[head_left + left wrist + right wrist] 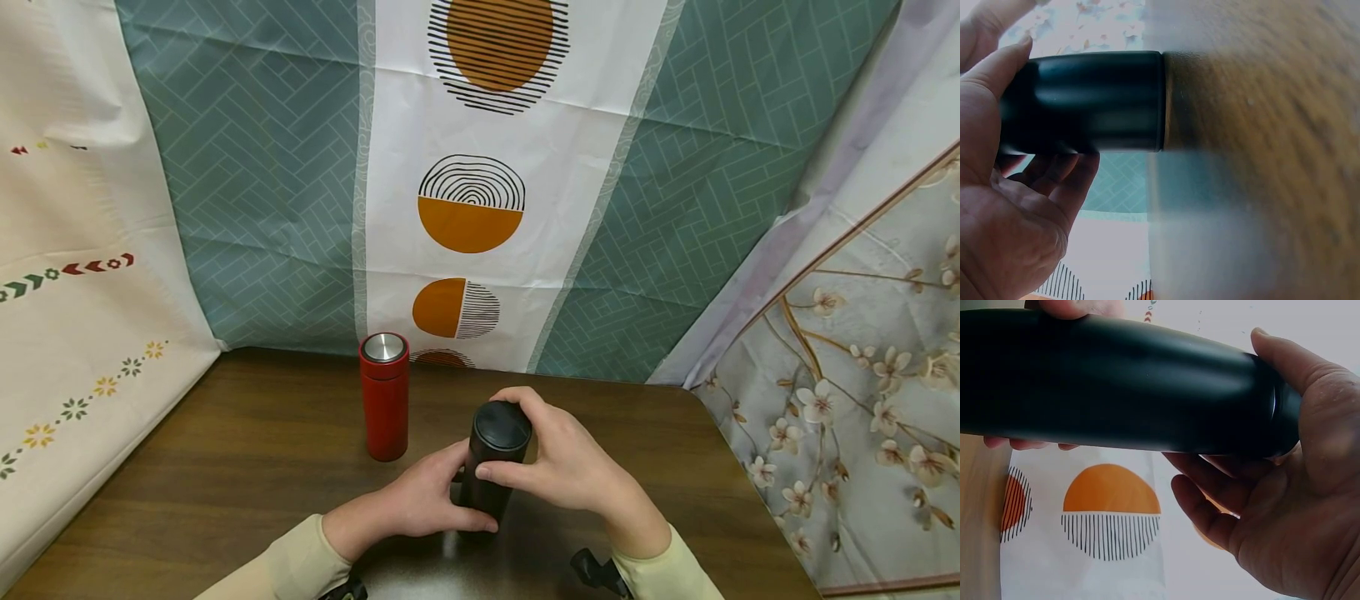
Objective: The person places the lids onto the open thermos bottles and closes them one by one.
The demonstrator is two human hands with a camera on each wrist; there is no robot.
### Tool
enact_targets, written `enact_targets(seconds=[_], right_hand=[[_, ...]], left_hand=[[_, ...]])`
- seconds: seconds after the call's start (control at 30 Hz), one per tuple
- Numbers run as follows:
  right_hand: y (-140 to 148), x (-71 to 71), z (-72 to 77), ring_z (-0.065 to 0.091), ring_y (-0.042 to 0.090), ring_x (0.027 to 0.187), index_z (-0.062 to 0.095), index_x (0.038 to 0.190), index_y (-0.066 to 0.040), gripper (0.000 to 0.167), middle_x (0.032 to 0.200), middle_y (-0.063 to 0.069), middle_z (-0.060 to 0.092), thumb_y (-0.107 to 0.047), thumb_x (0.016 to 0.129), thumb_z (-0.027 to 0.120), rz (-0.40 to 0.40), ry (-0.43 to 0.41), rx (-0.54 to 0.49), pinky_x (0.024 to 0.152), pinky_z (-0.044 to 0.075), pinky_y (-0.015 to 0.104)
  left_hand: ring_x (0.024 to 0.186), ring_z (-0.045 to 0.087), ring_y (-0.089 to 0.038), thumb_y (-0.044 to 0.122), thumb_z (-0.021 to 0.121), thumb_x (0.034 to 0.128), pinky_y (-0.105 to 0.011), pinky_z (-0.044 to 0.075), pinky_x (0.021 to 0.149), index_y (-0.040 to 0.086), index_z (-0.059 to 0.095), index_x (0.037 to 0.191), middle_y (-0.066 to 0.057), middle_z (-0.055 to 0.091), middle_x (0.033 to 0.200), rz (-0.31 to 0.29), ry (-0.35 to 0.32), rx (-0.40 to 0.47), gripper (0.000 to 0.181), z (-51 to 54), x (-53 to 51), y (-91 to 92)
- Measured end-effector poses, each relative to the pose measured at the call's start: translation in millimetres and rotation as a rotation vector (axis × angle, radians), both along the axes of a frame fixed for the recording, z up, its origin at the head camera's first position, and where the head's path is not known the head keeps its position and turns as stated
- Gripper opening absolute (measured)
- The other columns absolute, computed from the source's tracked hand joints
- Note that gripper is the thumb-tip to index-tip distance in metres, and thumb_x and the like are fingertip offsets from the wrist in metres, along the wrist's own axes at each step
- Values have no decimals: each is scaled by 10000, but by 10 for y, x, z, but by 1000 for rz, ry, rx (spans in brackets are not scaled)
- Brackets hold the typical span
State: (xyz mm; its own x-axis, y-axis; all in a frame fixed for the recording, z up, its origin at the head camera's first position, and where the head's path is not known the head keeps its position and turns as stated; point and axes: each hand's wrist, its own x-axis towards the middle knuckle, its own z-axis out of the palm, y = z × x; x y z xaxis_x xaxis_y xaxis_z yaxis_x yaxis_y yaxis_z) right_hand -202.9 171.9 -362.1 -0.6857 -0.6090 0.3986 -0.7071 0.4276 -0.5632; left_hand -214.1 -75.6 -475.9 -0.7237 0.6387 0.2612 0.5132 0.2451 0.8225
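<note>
A black thermos flask (486, 492) with a dark round lid (503, 425) stands nearly upright at the front middle of the wooden table. My left hand (427, 497) grips its lower body, thumb on the near side and fingers round the far side. Higher up, my right hand (566, 458) holds the flask around its lid end. In the left wrist view the flask's base (1154, 100) is at the wood surface. The right wrist view shows the smooth flask body (1129, 381) between both hands, with the right thumb and fingers on opposite sides.
A red thermos flask (386, 417) with a silver-topped lid stands behind and left of the black one. Patterned cloth (285, 250) hangs along the table's back edge. A cream cloth (75, 350) borders the left, a floral one (847, 417) the right.
</note>
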Motion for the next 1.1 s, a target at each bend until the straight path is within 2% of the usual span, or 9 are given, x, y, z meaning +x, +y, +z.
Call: enact_targets(seconds=[0.23,0.43,0.53,0.77,0.97,1.1], right_hand=[[11,0,6,693,82,999,522,1556,-271,757,1172,-125,729,-394,933,934,16,2,20,881,595,348],[12,-11,0,671,119,1243,500,1623,-250,814,1475,-63,659,-338,938,931,43,41,24,1043,578,393],[19,-20,-5,652,143,1307,495,1628,-248,819,1539,-16,630,-299,937,931,67,49,16,1075,565,392],[26,-31,-19,645,150,1326,482,1637,-252,796,1553,22,624,-243,957,895,96,48,11,1077,562,380],[17,-22,-14,680,120,1182,528,1603,-248,716,1433,-79,672,-285,980,880,72,36,1,996,581,364],[14,-21,-9,681,110,1079,548,1572,-256,684,1330,-100,701,-317,980,885,64,26,-5,924,586,349]], left_hand=[[1315,644,-111,491,955,888,-419,538,1136,458,485,1557,170,645,1440,4,-3,-2,818,1,7,1],[1301,647,-108,492,957,884,-421,546,1124,453,495,1545,167,651,1422,11,1,-5,807,8,8,4],[1304,646,-112,490,959,883,-424,547,1123,447,494,1551,164,649,1428,12,3,-6,814,14,9,4],[1331,634,-118,506,950,888,-435,540,1136,461,476,1568,172,638,1456,11,1,-11,831,7,1,-3],[1334,631,-113,511,944,895,-437,534,1145,473,463,1572,176,638,1449,7,-1,-14,832,-10,-7,-6],[1330,634,-109,504,946,895,-433,536,1140,467,459,1582,176,641,1444,6,-1,-11,843,-11,-3,-6]])
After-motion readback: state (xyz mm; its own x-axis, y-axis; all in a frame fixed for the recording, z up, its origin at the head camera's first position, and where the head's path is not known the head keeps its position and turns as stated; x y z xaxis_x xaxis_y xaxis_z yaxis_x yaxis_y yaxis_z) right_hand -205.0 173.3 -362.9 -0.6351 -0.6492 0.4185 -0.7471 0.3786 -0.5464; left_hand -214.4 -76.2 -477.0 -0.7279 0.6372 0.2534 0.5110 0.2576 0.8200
